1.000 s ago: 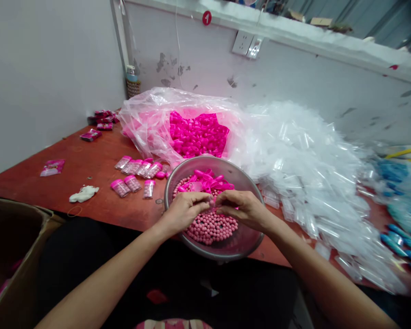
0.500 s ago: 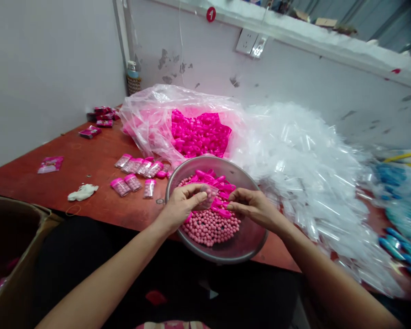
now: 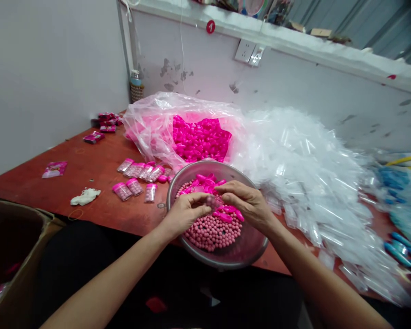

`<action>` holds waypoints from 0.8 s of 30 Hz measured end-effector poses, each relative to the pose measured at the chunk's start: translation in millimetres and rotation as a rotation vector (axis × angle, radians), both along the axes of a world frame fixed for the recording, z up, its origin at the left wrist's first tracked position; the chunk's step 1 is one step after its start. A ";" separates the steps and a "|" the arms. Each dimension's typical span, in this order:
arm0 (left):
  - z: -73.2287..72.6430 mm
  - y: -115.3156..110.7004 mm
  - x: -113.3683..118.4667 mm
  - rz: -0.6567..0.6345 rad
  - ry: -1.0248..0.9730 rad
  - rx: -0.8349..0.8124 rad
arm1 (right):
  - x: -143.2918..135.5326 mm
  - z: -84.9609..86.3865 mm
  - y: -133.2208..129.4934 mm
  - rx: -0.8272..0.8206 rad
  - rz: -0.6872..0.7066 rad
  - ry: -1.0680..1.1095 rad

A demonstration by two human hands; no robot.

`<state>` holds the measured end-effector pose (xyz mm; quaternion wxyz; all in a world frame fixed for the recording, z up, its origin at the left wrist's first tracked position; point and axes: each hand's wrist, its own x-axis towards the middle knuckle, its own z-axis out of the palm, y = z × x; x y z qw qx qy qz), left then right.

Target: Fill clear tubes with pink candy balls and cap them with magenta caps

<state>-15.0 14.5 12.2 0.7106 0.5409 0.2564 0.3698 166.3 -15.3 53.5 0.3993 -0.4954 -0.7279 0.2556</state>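
Over a metal bowl [image 3: 222,261], my left hand [image 3: 187,211] pinches a small clear plastic container [image 3: 211,201] with pink beads inside. My right hand [image 3: 245,203] is closed, its fingertips against the right end of that container. Whatever lies between those fingertips is hidden. Loose pink beads [image 3: 212,233] fill the bottom of the bowl below both hands. Bright pink plastic caps [image 3: 205,180] lie on top of the beads, mostly toward the far side.
Capped bead-filled containers [image 3: 134,186] lie left of the bowl. Behind it sits a plastic bag [image 3: 147,119] of pink caps [image 3: 200,137]. A heap of clear containers [image 3: 304,169] spreads rightward. A cardboard box [image 3: 30,269] stands at the lower left.
My right hand has moved left and up to the end of the clear container. My left hand still holds the container, slightly lower in the picture. The camera has tilted a little.
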 end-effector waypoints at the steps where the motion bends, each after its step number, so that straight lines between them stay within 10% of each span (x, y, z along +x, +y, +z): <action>1: -0.4 0.2 -0.5 0.017 -0.018 -0.021 | 4.8 1.2 -0.8 0.000 -0.054 -0.008; 8: 1.8 -3.2 0.9 0.037 -0.025 0.042 | 44.3 -9.4 -1.9 -0.208 -0.026 -0.543; 14: 2.2 -3.3 1.8 0.037 0.008 0.070 | 25.9 -38.5 -1.5 -0.328 -0.027 -1.107; 21: -7.2 -2.6 0.1 0.036 0.074 0.122 | 29.4 -39.7 -0.4 -0.344 -0.031 -1.073; 24: -8.1 -3.5 -0.5 0.052 0.188 0.248 | 38.0 -22.1 -3.1 -0.319 -0.068 -0.732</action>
